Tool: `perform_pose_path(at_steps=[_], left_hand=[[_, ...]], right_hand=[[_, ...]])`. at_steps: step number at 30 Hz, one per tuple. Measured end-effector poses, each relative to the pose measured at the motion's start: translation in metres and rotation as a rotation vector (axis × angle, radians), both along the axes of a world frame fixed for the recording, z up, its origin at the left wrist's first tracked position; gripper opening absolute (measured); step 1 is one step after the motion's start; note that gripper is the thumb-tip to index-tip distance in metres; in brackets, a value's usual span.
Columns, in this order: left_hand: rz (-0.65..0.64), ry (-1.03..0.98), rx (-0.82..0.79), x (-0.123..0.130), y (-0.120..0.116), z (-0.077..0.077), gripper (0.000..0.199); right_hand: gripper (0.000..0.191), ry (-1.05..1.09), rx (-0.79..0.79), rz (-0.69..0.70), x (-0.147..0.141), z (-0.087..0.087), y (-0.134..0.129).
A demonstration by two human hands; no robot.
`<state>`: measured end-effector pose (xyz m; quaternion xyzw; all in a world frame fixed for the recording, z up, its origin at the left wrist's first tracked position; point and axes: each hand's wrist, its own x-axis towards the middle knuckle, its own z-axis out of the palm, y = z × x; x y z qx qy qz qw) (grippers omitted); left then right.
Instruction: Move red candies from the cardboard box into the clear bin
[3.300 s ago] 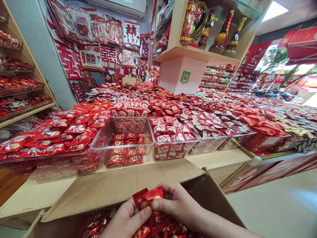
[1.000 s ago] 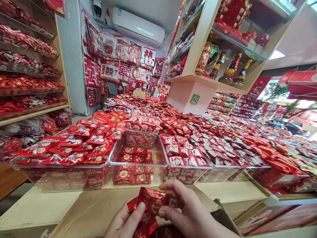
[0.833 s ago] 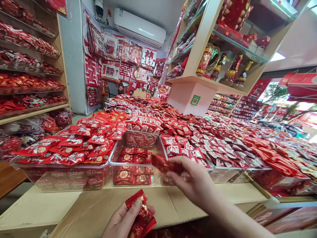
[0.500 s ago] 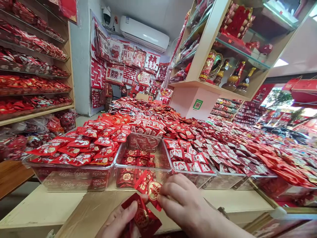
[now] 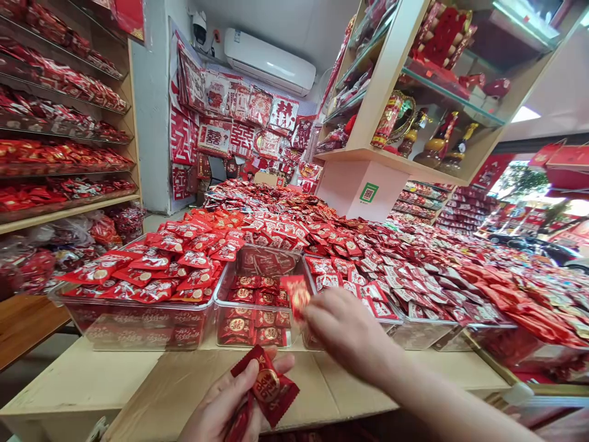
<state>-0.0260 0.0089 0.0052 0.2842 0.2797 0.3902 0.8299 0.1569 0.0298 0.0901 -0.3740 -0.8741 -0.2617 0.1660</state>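
Observation:
My left hand (image 5: 230, 405) pinches a dark red candy packet (image 5: 267, 385) with gold print, low in front of the counter. Part of another red packet (image 5: 240, 423) shows beneath it in the same hand. Farther forward, my right hand (image 5: 343, 328) grips a brighter red candy packet (image 5: 297, 293) by its edge; this one is blurred. It hovers over the right side of a clear plastic bin (image 5: 298, 341), where red packets (image 5: 246, 307) lie in rows, with bare inner wall showing behind them.
To the left stands a bin (image 5: 138, 301) heaped with red packets, and to the right more full bins (image 5: 427, 301). Flattened cardboard (image 5: 184, 393) covers part of the counter top (image 5: 78, 380). A shelf cabinet (image 5: 396, 153) overhangs the heaps at the right.
My right hand has moved forward and up, carrying the brighter packet away from my left hand to above the bin. My left hand still holds the dark red packet, now turned more face up.

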Motion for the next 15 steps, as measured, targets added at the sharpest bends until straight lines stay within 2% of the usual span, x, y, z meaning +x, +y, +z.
perform_pose_path(at_steps=[2, 4, 8, 11, 15], left_hand=[[0.031, 0.025, -0.018, 0.001, 0.001, -0.002, 0.038], [0.069, 0.028, -0.038, 0.002, 0.002, -0.005, 0.043], [0.098, -0.022, -0.048, 0.003, 0.004, -0.011, 0.046], [0.103, -0.028, -0.053, 0.003, 0.004, -0.011, 0.042], [0.107, -0.047, -0.047, 0.002, 0.004, -0.007, 0.038]], right_hand=[[0.013, -0.026, -0.069, -0.158, -0.004, 0.007, 0.035], [0.013, -0.116, -0.182, -0.237, -0.011, 0.006, 0.073], [0.023, -0.376, -0.447, -0.321, -0.028, -0.018, 0.132], [0.024, -0.446, -0.521, -0.354, -0.033, -0.039, 0.153], [0.026, -0.469, -0.571, -0.396, -0.033, -0.055, 0.163]])
